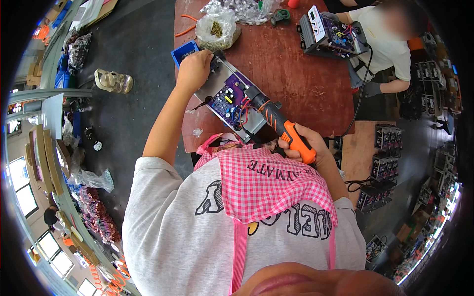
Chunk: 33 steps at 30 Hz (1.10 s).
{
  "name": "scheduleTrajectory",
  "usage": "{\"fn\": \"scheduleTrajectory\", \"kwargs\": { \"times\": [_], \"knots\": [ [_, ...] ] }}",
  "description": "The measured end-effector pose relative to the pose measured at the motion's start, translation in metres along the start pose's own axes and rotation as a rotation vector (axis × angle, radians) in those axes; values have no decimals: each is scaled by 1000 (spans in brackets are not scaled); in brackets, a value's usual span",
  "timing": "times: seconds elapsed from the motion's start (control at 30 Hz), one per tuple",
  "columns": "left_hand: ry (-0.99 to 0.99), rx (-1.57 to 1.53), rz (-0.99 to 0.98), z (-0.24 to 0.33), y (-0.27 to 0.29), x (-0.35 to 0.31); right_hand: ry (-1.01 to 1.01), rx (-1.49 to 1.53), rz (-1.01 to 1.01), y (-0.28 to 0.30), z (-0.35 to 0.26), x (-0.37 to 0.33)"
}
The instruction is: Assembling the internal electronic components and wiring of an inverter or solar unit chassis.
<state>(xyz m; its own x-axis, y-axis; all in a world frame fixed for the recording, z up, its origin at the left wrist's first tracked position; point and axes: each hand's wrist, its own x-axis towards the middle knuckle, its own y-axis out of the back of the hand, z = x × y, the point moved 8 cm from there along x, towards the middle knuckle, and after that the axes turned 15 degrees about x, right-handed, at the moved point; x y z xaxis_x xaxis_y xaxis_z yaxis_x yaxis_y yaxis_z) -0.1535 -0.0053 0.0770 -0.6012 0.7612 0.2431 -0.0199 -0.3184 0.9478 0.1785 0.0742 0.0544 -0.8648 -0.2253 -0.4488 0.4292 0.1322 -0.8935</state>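
Note:
My right hand (pixel 308 142) is wrapped round the orange and black grip of a cordless screwdriver (pixel 279 120). Its long shaft slants up and left over a silver metal chassis (pixel 254 121), toward the chassis's far left end. A purple circuit board (pixel 228 101) with small parts and red wires sits in the chassis. At that far end, my left hand (pixel 194 71) is closed, its fingertips bent down beside a dark part. What those fingers hold, if anything, is hidden. Just beyond the left hand stands a blue bin (pixel 185 51), partly covered by it.
A clear bag of small brass-coloured pieces (pixel 217 30) lies on the red-brown table (pixel 306 93). Across the table, a gloved person (pixel 385 54) is beside another open black device (pixel 331 34) with a trailing black cable. Several similar units (pixel 386 165) stand at the right.

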Motion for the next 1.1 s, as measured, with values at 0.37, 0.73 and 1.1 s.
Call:
{"fn": "scheduleTrajectory", "kwargs": {
  "times": [0.37,0.73,1.1],
  "knots": [
    [86,-119,63,9,16,-10,43,-102,-8,0,-6,-5],
    [11,84,229,22,33,-40,119,-616,324,-15,-20,-14],
    [-83,-18,305,22,36,-39,181,-795,392,-30,-24,-14]
  ]
}}
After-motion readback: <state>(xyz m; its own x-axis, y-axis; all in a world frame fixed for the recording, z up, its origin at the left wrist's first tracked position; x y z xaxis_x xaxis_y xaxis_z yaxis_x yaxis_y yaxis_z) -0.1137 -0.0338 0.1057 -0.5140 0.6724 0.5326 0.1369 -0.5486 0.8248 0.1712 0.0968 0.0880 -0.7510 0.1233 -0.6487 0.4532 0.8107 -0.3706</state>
